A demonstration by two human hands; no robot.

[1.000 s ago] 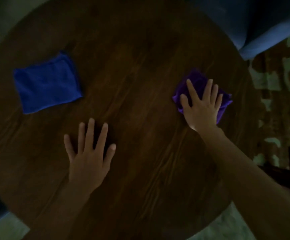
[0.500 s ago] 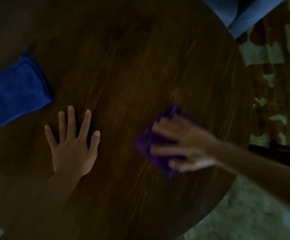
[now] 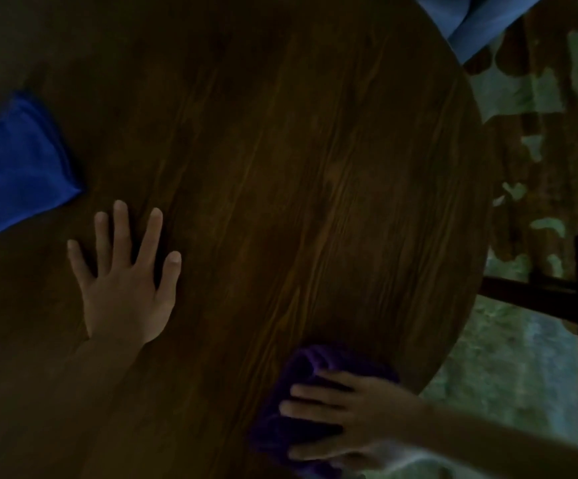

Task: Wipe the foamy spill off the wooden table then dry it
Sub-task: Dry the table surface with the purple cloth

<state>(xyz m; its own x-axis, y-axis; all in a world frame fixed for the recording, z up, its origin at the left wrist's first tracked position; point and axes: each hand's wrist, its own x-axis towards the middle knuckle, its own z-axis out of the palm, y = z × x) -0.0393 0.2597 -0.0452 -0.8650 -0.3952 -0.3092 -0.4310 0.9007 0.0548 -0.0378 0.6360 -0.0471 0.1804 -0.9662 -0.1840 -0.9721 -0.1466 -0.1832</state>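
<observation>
Right hand (image 3: 360, 420) presses purple cloth (image 3: 273, 433), its length seemingly running near-to-far.

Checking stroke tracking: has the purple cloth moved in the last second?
Yes. The purple cloth under the right hand slid toward the person: from beyond the fingertips of the left hand to nearer than its wrist.

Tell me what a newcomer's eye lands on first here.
The bright blue cloth at the left of the dark wooden table stands out most. Next comes the right hand, pressed flat on a purple cloth by the table's near right rim. The left hand lies spread flat on bare wood between the two cloths.
</observation>
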